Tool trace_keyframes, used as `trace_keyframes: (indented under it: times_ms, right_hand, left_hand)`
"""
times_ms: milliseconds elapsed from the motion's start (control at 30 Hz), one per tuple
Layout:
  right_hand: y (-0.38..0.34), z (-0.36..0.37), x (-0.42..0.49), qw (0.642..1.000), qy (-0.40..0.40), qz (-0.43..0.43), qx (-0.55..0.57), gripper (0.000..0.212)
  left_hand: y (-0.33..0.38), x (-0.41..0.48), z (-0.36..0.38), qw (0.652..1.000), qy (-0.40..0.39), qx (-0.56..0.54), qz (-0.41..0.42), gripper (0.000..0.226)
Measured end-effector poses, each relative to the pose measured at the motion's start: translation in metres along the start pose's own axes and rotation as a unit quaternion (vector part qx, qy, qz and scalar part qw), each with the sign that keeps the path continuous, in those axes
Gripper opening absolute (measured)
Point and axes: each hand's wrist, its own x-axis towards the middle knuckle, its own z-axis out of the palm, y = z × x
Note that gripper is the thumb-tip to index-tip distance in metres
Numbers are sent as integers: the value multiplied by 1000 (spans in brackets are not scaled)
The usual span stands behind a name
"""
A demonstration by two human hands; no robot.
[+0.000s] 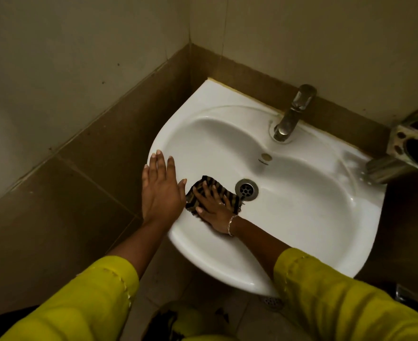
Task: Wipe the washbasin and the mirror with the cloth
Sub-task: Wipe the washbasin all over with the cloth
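Note:
A white washbasin [313, 217] is fixed in the corner of a tiled room. A dark striped cloth [217, 187] lies inside the bowl, just left of the metal drain [246, 189]. My right hand [214, 207] presses flat on the cloth with fingers spread, a thin bracelet at the wrist. Over the basin's left rim my left hand [161, 190] rests flat, fingers apart, holding nothing. No mirror is in view.
A metal tap [292, 113] stands at the back of the basin. A metal holder [414, 146] juts out from the wall at the right, above the basin's right end. Brown tiled walls close in on the left and behind. A floor drain [272, 302] shows below the basin.

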Motion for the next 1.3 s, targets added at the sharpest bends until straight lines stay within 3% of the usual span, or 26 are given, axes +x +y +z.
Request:
trace_keyframes:
  times_ms: [167,300,500,833,1000,1200,1300]
  right_hand:
    - [17,6,-29,998,-48,-29,-1,74]
    - [41,3,-54,994,-88,-67,0,106]
    - [90,-20,-97,981,-160,-45,-99,57]
    - [127,-60,-59,930,-101,45,-351,59]
    - [119,-56,-43,932,-33,81,-353,61]
    - [93,-33,-47,939,12,188,-287,56]
    - [84,-33,-50,943,0,191,-272,51]
  left_hand:
    - [1,-2,-3,1000,2,-6,-3,58]
    - [2,-2,-5,1000,4,-24,-6,58]
    - [0,-1,-3,1000,6,-29,-4,57]
    - [0,0,1,999,17,-27,-4,57]
    - [0,1,1,999,18,-30,-2,56]
    - [-2,1,3,999,24,-28,-2,54]
    - [-2,0,4,999,26,-21,-1,55]
